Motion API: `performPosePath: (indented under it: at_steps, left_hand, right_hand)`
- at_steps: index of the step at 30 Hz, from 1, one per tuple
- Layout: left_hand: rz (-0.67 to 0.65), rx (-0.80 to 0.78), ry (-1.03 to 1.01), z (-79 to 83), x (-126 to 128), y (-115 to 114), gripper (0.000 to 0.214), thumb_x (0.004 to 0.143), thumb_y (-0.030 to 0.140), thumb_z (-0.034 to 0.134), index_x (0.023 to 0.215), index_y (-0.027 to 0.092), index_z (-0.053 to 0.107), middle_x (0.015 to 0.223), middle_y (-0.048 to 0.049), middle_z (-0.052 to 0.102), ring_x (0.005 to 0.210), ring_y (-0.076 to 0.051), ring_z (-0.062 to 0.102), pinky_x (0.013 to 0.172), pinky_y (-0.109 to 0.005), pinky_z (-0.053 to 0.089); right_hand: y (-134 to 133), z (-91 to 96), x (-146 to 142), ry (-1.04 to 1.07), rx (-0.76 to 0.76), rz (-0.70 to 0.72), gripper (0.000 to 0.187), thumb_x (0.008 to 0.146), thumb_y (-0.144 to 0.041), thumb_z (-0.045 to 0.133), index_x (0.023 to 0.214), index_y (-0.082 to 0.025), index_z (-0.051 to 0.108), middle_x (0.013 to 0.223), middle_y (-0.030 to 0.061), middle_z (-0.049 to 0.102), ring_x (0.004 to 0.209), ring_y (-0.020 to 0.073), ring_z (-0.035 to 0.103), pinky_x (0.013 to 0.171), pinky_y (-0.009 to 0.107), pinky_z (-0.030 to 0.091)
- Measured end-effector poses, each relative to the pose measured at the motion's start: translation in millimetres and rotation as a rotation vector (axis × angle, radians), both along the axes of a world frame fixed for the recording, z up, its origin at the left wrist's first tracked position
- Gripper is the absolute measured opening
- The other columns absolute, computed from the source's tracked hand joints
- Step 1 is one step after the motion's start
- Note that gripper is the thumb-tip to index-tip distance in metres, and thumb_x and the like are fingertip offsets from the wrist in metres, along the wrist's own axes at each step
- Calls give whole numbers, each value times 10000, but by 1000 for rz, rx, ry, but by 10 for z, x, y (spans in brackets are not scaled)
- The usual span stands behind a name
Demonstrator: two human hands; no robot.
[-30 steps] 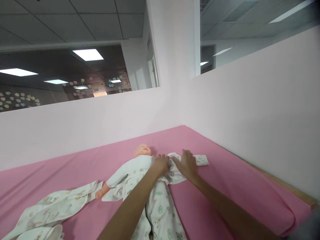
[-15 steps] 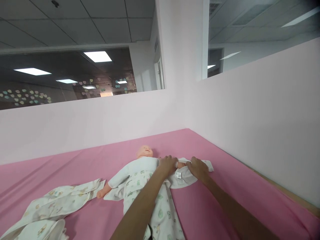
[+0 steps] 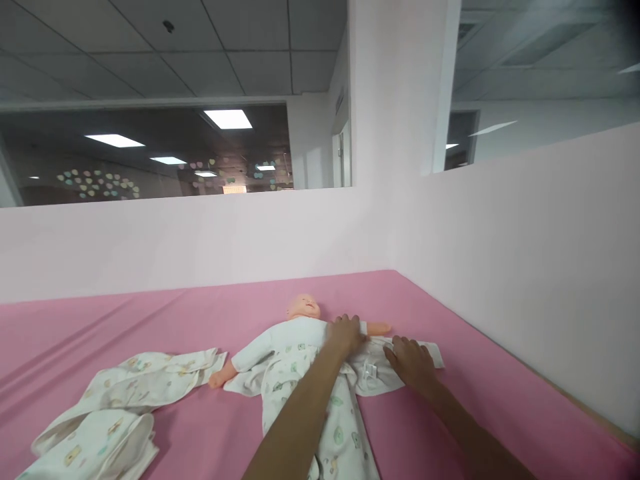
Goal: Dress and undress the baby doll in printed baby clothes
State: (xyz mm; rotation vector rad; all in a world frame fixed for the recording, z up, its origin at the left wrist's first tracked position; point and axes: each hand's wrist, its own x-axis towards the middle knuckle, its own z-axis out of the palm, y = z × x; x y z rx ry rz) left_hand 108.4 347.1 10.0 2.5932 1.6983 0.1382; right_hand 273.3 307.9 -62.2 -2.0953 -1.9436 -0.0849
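Observation:
A baby doll [image 3: 304, 307] lies on its back on the pink surface, wearing a white long-sleeved top [image 3: 300, 329] and a patterned white lower garment [image 3: 336, 437]. My left hand [image 3: 346, 335] is curled over the sleeve on the doll's arm at the right; its palm side is hidden. Beyond that cuff the doll's bare forearm and hand [image 3: 379, 329] stick out. A white garment with a tag [image 3: 371, 371] is spread beneath the arm. My right hand [image 3: 413, 362] lies over the right part of this garment, fingers apart, gripping nothing visible.
A second patterned white garment [image 3: 125, 400] lies crumpled at the left on the pink sheet [image 3: 200, 440]. White walls [image 3: 200, 247] with windows close off the back and right sides.
My right hand has let go of the doll's forearm and come down onto the white garment. The forearm now shows uncovered past the sleeve. The camera view has shifted left and up.

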Motion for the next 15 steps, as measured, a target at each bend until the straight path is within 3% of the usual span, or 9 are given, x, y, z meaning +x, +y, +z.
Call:
performPosePath:
  at_steps: [4, 8, 10, 12, 15]
  left_hand:
    - [22, -22, -50, 85, -74, -96, 494, 756, 449, 644, 1145, 148, 591, 1181, -178, 613, 1110, -331, 567, 930, -440, 441]
    - [92, 82, -212, 292, -542, -320, 378, 828, 384, 551, 1156, 197, 572, 1217, -129, 594, 1151, -289, 530, 981, -411, 397]
    - [209, 169, -320, 353, -902, -467, 302, 888, 331, 442, 1123, 185, 564, 1266, -144, 549, 1221, -286, 457, 1047, -425, 317]
    - [353, 205, -443, 348, -1261, -611, 288, 920, 311, 346, 1042, 175, 567, 1230, -156, 556, 1209, -282, 452, 1047, -426, 306]
    - [524, 75, -643, 218, -1640, -778, 280, 895, 354, 383, 809, 173, 579, 957, -135, 651, 1019, -297, 571, 936, -418, 399]
  right_hand:
    - [-163, 4, -93, -150, 147, 133, 360, 953, -332, 333, 905, -138, 632, 957, 162, 664, 966, 336, 582, 819, 439, 371]
    - [-233, 7, -210, -82, 310, 266, 369, 947, -322, 320, 840, -161, 635, 887, 131, 651, 890, 301, 581, 810, 427, 383]
    - [-229, 23, -329, 195, 251, 341, 335, 929, -364, 358, 861, -177, 628, 893, 102, 659, 881, 270, 588, 799, 393, 408]
    - [-214, 58, -491, 581, 84, 367, 335, 895, -442, 414, 893, -186, 630, 894, 76, 678, 855, 239, 610, 752, 344, 442]
    - [-186, 151, -766, 1049, -158, 359, 414, 832, -552, 484, 860, -177, 658, 840, 63, 705, 808, 224, 642, 701, 307, 473]
